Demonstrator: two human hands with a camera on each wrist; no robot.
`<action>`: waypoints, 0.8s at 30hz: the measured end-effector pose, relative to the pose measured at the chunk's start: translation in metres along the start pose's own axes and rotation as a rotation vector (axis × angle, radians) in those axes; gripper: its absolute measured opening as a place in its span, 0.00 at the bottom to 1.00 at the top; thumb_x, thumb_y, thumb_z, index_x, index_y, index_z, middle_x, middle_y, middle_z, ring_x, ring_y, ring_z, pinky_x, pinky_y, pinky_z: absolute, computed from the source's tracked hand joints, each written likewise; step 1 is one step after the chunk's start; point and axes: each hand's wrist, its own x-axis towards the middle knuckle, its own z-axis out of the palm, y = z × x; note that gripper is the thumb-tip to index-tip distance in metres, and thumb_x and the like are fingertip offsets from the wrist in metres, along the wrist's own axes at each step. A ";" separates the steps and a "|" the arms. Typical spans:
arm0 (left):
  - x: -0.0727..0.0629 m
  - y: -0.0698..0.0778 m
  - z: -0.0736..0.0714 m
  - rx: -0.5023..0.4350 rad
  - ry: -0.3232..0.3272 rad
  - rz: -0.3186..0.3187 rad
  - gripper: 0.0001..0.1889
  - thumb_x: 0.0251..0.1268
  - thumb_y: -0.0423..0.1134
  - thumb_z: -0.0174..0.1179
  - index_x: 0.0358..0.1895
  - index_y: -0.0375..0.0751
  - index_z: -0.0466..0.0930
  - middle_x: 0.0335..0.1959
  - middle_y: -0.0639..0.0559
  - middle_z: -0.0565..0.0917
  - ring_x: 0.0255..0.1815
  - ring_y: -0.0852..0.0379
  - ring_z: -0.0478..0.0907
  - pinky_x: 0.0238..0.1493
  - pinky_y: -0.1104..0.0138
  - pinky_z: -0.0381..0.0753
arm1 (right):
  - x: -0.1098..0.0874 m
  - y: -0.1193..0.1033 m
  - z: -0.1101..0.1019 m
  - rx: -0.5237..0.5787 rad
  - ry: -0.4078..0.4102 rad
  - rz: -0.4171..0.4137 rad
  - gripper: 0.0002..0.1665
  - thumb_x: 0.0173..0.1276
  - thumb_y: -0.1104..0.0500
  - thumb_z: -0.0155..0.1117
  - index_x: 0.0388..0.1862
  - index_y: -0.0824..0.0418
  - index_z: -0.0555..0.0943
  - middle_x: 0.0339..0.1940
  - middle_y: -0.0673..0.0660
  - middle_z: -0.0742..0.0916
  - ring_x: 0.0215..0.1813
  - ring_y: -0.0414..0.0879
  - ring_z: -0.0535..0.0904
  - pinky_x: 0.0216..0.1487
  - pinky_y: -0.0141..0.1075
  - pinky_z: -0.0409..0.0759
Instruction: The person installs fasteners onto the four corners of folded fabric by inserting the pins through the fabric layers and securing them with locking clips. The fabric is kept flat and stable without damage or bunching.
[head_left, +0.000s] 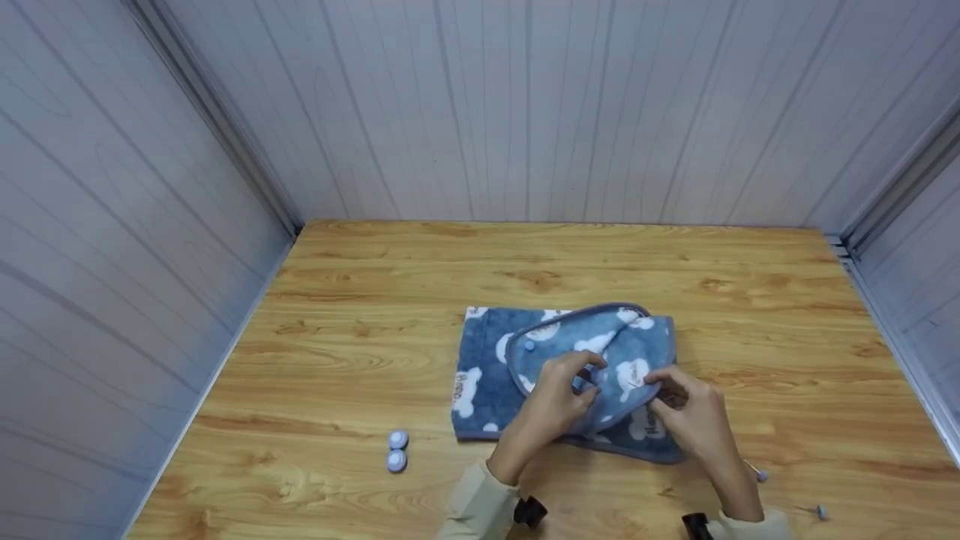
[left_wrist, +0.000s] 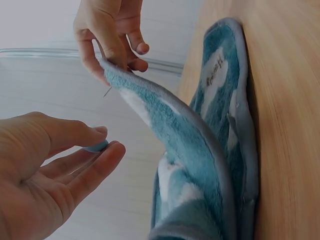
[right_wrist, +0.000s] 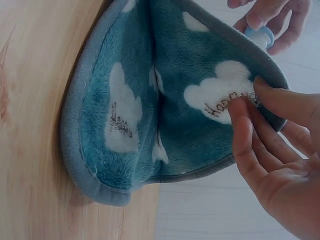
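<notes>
A blue fleece blanket [head_left: 480,337] with white cloud prints and grey-blue binding lies folded, one corner turned up. My right hand [head_left: 694,416] pinches the raised corner between thumb and fingers. In the left wrist view a thin pin [left_wrist: 107,92] sticks out through the cloth beside that pinch. My left hand [head_left: 559,394] is just left of the corner and pinches a small round light-blue cap [left_wrist: 97,146], apart from the cloth. The cap [right_wrist: 261,36] shows a white side in the right wrist view. Another small blue round piece [head_left: 529,346] sits on the folded-over layer.
Two round caps [head_left: 397,450] lie on the wooden table [head_left: 337,360] left of the blanket. To the right, near my right wrist, are a blue-headed pin [head_left: 760,475] and another pin [head_left: 821,512]. Panelled walls [head_left: 525,112] enclose the back and sides.
</notes>
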 end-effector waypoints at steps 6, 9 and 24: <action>0.004 0.004 0.006 0.028 -0.038 -0.002 0.14 0.54 0.24 0.64 0.45 0.36 0.79 0.42 0.48 0.83 0.38 0.61 0.81 0.37 0.80 0.75 | 0.000 0.000 0.000 -0.020 -0.005 -0.001 0.17 0.49 0.79 0.66 0.34 0.61 0.83 0.29 0.52 0.86 0.31 0.42 0.81 0.29 0.27 0.77; 0.006 0.007 0.008 0.036 -0.059 -0.009 0.14 0.55 0.23 0.63 0.46 0.36 0.79 0.42 0.47 0.83 0.39 0.61 0.81 0.38 0.80 0.75 | 0.001 0.000 0.000 -0.024 -0.004 -0.004 0.17 0.48 0.79 0.66 0.34 0.61 0.83 0.28 0.51 0.85 0.30 0.41 0.81 0.29 0.28 0.78; 0.008 0.010 0.015 0.087 -0.095 0.023 0.14 0.59 0.26 0.62 0.49 0.39 0.79 0.45 0.50 0.82 0.39 0.63 0.81 0.37 0.76 0.78 | 0.003 -0.001 0.002 0.003 -0.026 -0.024 0.16 0.49 0.78 0.67 0.33 0.61 0.83 0.27 0.51 0.86 0.30 0.41 0.82 0.29 0.27 0.78</action>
